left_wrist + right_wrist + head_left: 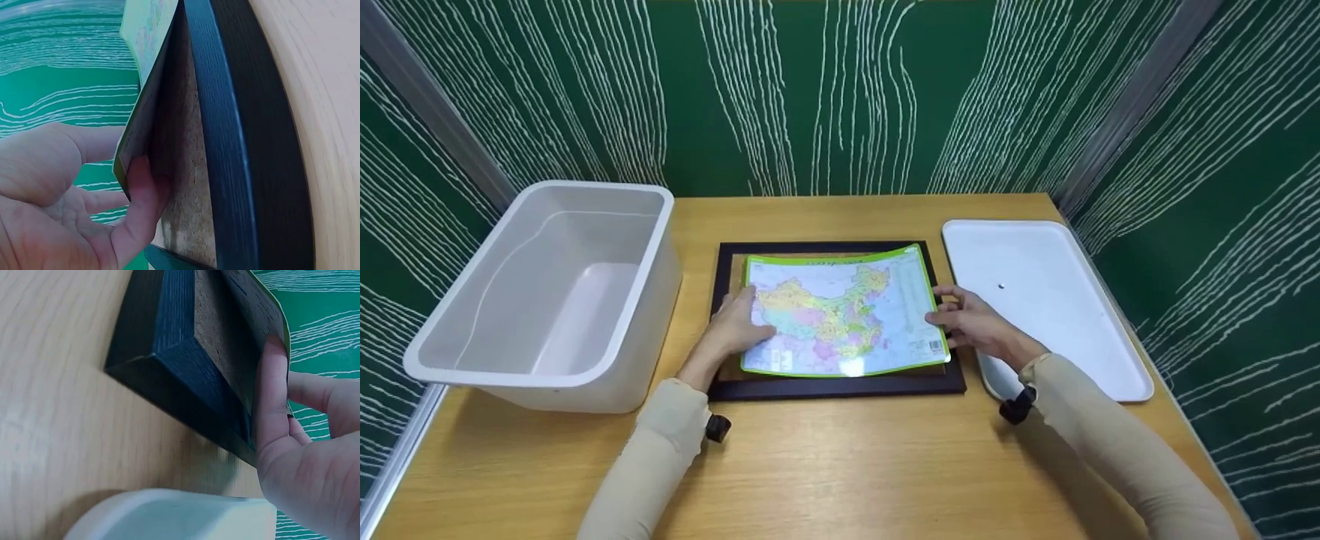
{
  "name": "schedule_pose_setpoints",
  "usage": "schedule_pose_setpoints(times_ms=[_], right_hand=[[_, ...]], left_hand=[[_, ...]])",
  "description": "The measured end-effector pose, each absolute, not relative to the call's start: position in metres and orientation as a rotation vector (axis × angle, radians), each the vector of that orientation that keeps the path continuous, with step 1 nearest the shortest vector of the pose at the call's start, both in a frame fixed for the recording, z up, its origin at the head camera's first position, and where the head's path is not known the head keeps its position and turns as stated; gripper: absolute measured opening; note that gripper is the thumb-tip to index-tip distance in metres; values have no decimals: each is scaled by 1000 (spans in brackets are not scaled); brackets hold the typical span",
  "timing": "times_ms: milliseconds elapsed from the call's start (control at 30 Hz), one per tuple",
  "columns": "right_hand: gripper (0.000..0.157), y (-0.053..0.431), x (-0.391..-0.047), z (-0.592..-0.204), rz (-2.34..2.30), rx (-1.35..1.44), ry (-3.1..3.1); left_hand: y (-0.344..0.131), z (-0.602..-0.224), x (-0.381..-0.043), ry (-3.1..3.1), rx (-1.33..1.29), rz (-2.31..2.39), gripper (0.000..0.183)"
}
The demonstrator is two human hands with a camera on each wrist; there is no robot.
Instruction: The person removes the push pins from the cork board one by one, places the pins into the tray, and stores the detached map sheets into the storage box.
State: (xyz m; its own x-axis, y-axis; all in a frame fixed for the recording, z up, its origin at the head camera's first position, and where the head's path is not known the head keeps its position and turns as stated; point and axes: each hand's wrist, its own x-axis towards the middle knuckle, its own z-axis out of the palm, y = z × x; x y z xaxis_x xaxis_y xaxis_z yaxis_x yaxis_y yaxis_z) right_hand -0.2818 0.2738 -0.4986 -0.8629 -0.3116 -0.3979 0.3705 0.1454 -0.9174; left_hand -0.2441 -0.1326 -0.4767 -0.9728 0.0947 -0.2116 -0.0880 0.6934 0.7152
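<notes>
A glossy map sheet with a green border lies over a dark picture frame on the table. My left hand pinches its left edge, thumb on the printed face and fingers beneath. At the opposite edge my right hand pinches the sheet the same way. Both wrist views show the sheet's edges raised above the frame's brown, cork-like backing. In the right wrist view the sheet's pale underside carries printed text, with a finger flat against it.
A deep white plastic bin stands on the left of the wooden table. On the right lies a shallow white tray with a small dark spot on it. Green panels with white wavy lines enclose the back and sides.
</notes>
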Motion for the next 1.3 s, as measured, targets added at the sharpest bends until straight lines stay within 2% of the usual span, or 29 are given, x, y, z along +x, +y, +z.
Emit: schedule_pose_setpoints(times_ms=[800,967,1300], right_hand=[[62,270,-279,-489,-1773,18,1897],[62,271,-278,-486,-1781,8,1893],[64,272,-277,-475,-1796,0,1886]], left_hand=[[-135,-466,-241,2660,43,1187,90],[-135,-462,-241,2615,141,1302,91],[-142,-435,-231,2567,131,1307,90]])
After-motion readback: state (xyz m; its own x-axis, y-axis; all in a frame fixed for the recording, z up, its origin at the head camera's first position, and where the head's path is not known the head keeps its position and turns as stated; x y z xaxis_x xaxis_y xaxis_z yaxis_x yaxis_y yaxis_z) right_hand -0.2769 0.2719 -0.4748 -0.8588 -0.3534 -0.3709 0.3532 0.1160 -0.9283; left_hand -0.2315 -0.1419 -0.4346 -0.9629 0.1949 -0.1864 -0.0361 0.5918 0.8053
